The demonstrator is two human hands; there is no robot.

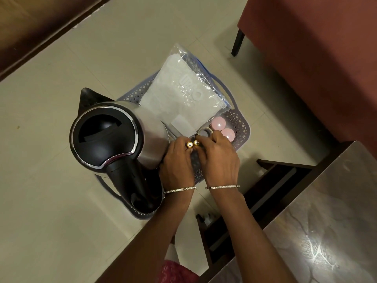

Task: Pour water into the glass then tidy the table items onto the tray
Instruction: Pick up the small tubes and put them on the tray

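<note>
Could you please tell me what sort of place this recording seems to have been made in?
Probably a room in a home: a pale tiled floor, a red upholstered seat on dark legs, and a household electric kettle on a plastic tray.

Tray point(237, 119): grey-lilac plastic with a perforated lattice pattern. Kettle point(110, 135): brushed silver body, black lid, spout and handle, chrome rim. Bag point(183, 88): clear plastic over white contents, pale lettering. Two caps point(222, 128): glossy pink. Two batteries point(192, 143): gold ends. Bangles point(179, 189): silver-gold. Floor point(51, 99): cream tile. Counter point(326, 221): veined grey-brown stone.
</note>
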